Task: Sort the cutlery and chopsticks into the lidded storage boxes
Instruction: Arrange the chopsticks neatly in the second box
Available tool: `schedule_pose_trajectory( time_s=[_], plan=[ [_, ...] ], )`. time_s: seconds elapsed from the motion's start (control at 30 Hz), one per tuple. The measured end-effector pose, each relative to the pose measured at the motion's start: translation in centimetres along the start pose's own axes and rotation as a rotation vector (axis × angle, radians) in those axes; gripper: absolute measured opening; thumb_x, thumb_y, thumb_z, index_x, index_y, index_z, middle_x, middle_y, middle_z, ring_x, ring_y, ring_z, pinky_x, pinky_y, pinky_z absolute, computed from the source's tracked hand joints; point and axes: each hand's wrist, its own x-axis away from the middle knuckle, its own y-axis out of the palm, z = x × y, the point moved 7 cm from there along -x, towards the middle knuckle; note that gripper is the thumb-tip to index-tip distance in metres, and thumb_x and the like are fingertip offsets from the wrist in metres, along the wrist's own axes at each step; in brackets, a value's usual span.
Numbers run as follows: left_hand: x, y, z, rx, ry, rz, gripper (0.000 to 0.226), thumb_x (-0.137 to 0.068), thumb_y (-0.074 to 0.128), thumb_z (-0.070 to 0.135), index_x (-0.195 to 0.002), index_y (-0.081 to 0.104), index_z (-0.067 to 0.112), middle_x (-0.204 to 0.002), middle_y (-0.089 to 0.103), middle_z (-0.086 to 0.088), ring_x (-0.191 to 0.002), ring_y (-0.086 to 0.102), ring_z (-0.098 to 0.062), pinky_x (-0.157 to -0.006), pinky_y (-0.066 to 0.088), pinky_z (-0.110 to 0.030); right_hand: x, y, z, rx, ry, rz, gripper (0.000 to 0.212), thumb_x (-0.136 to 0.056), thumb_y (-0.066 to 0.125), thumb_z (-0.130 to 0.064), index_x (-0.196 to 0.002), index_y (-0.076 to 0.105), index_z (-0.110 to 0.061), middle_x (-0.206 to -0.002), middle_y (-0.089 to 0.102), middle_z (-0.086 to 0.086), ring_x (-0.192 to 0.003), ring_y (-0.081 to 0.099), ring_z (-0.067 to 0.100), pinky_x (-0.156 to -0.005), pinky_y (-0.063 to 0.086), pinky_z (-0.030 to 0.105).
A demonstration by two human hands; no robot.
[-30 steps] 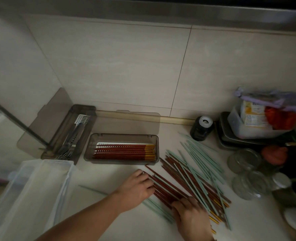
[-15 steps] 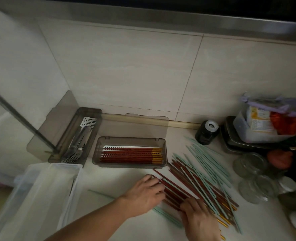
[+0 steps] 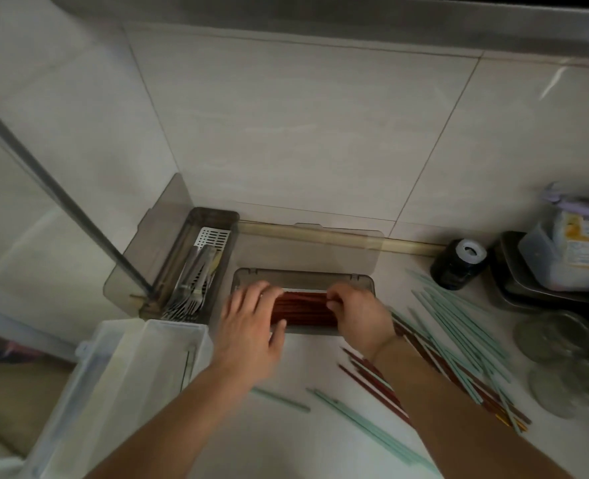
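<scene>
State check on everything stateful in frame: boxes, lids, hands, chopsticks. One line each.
Chopstick box: lid open, red chopsticks inside.
Cutlery box: lid open, forks inside.
Clear bin: open.
Left hand: over the chopstick box, on the red bundle.
Right hand: gripping the bundle's other end.
Green chopsticks: loose on counter.
Red chopsticks on counter: unsorted.
Dark can: upright.

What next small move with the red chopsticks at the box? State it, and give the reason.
Probably let the bundle settle flat and release it. Both the left hand and right hand are over the open smoked box, holding red chopsticks along its length. Then go back to the mixed pile, where more red ones lie among the green.
</scene>
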Motion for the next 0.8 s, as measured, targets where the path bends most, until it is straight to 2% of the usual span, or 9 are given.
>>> schedule_pose_trajectory(
  time_s=[0.1,0.2,0.3,0.4,0.47,0.6,0.67,0.77,0.8],
  plan=[
    [0.9,1.4,0.7,0.009,0.091,-0.061,0.037,-0.072,0.069,0.029,-0.108,0.062,0.024,-0.115,0.056,0.003,-0.107,0.052,-0.021,-0.094,0.044,-0.040,-2.3,3.2,-0.7,-0.102,-0.073,-0.229,0.022,-0.086,0.055,-0.004,-0.101,0.065,-0.015,-0.103,0.069,0.007,-0.096,0.062,0.025,-0.083,0.050,0.032],
    [1.9,2.7,2.2,0.083,0.221,-0.086,0.023,-0.075,0.065,0.023,-0.098,0.065,0.023,-0.109,0.056,0.003,-0.104,0.051,-0.021,-0.093,0.043,-0.040,-2.4,3.6,-0.2,-0.162,-0.106,-0.261,0.023,-0.082,0.058,0.001,-0.098,0.069,-0.012,-0.101,0.071,0.006,-0.095,0.065,0.020,-0.086,0.046,0.021],
    [2.8,4.1,4.9,0.157,0.447,-0.148,0.016,-0.079,0.067,0.020,-0.094,0.068,0.023,-0.101,0.060,0.004,-0.096,0.053,-0.019,-0.087,0.042,-0.034,-1.2,1.5,0.6,-0.192,-0.117,-0.136,0.019,-0.083,0.062,-0.001,-0.095,0.072,-0.011,-0.098,0.071,0.003,-0.091,0.065,0.016,-0.082,0.040,0.012],
    [3.2,6.1,7.8,0.116,0.605,-0.212,0.021,-0.075,0.072,0.022,-0.095,0.071,0.025,-0.098,0.066,0.008,-0.093,0.057,-0.017,-0.085,0.042,-0.031,2.7,-2.5,2.3,-0.212,-0.155,0.239,0.017,-0.080,0.067,0.002,-0.092,0.071,-0.010,-0.091,0.069,0.001,-0.082,0.064,0.013,-0.079,0.047,0.015],
    [3.1,7.6,9.4,0.072,0.637,-0.277,0.021,-0.076,0.071,0.024,-0.097,0.071,0.026,-0.097,0.065,0.009,-0.093,0.057,-0.016,-0.082,0.044,-0.029,6.7,-3.7,4.5,-0.216,-0.093,0.369,0.017,-0.080,0.068,0.000,-0.091,0.070,-0.012,-0.087,0.064,-0.005,-0.077,0.061,0.009,-0.073,0.051,0.018],
    [3.1,11.0,10.1,-0.037,0.593,-0.415,0.025,-0.094,0.049,0.027,-0.114,0.062,0.019,-0.114,0.057,-0.001,-0.111,0.048,-0.023,-0.094,0.034,-0.036,13.8,-2.1,8.7,-0.137,0.049,0.353,0.025,-0.073,0.074,0.003,-0.088,0.070,-0.016,-0.085,0.062,-0.008,-0.077,0.062,0.012,-0.067,0.052,0.023],
    [3.1,11.6,9.9,-0.036,0.583,-0.405,0.025,-0.095,0.047,0.028,-0.114,0.062,0.019,-0.113,0.056,-0.001,-0.111,0.046,-0.024,-0.094,0.032,-0.037,15.6,-1.2,9.4,-0.096,0.052,0.310,0.026,-0.068,0.076,0.003,-0.084,0.072,-0.018,-0.084,0.065,-0.006,-0.077,0.063,0.016,-0.066,0.051,0.020],
    [3.4,11.3,9.9,-0.031,0.630,-0.380,0.013,-0.090,0.056,0.025,-0.099,0.065,0.022,-0.100,0.059,0.004,-0.100,0.051,-0.021,-0.086,0.030,-0.033,16.9,-0.7,8.7,0.026,-0.040,0.291,0.008,-0.078,0.068,-0.020,-0.081,0.074,-0.017,-0.083,0.067,-0.004,-0.076,0.065,0.021,-0.061,0.053,0.024],
    [3.4,10.8,10.0,-0.001,0.630,-0.359,0.007,-0.084,0.064,0.024,-0.092,0.065,0.024,-0.093,0.060,0.006,-0.093,0.054,-0.018,-0.082,0.030,-0.030,17.0,-0.7,8.4,0.076,-0.059,0.300,0.020,-0.082,0.060,-0.031,-0.080,0.075,-0.018,-0.083,0.068,-0.004,-0.075,0.065,0.023,-0.059,0.054,0.025]
  ],
)
